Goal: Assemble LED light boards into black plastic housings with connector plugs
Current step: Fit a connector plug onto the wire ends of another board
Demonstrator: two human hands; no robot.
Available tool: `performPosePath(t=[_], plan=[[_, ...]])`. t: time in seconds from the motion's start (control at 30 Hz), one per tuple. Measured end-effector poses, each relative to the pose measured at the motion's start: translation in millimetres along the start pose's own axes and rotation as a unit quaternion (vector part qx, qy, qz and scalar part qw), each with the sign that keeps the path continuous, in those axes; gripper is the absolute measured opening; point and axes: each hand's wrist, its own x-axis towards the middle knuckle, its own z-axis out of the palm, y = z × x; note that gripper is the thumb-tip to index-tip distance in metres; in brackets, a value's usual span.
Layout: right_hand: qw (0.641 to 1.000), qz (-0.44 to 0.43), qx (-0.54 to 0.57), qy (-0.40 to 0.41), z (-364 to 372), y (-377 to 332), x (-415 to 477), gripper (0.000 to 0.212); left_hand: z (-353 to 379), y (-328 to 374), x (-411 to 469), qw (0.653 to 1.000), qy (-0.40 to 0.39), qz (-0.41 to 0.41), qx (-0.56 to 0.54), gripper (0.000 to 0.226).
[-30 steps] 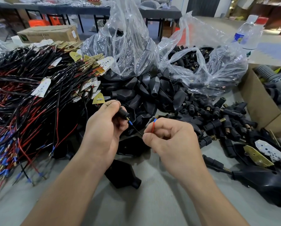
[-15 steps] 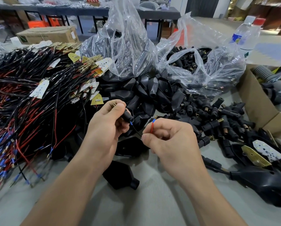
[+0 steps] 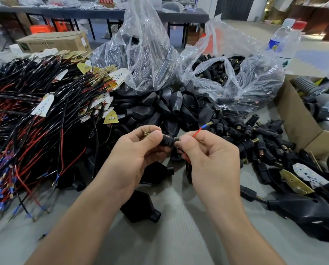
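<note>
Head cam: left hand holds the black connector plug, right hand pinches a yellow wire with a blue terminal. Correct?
Not quite. The wire pinched by the right hand is red, not yellow, as the head view shows. The rest is right: the left hand holds the black connector plug, and the wire ends in a blue terminal.

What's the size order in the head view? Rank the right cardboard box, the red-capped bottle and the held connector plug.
1. right cardboard box
2. red-capped bottle
3. connector plug, smallest even though nearest the camera
</note>
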Motion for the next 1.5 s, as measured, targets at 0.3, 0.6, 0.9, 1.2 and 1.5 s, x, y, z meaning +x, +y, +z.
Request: performPosePath(t=[0.3, 0.6, 0.9, 1.2, 1.5], plan=[[0.987, -0.025, -0.113, 0.111, 2.7, -6.9, -4.0, 0.032, 4.1, -3.7, 1.8, 0.998, 0.022, -0.018, -0.047, 0.004], [0.894, -0.14, -0.396, 0.157, 1.8, -10.0, -7.1, 0.025, 7.0, -5.4, 0.8, 0.997, 0.036, -0.03, -0.062, 0.005], [0.861, -0.132, -0.482, 0.097, 2.0, -3.1, -5.3, 0.022, 5.6, -8.0, 1.2, 0.998, 0.035, -0.02, -0.045, 0.004], [0.87, -0.148, -0.462, 0.085, 2.9, -4.8, -6.0, 0.023, 3.3, -8.5, -0.6, 0.995, 0.063, 0.053, 0.048, 0.006], [0.908, -0.153, -0.389, 0.001, 0.4, -2.8, -4.7, 0.029, 1.8, -5.6, -5.0, 0.992, 0.063, 0.076, 0.083, 0.01]])
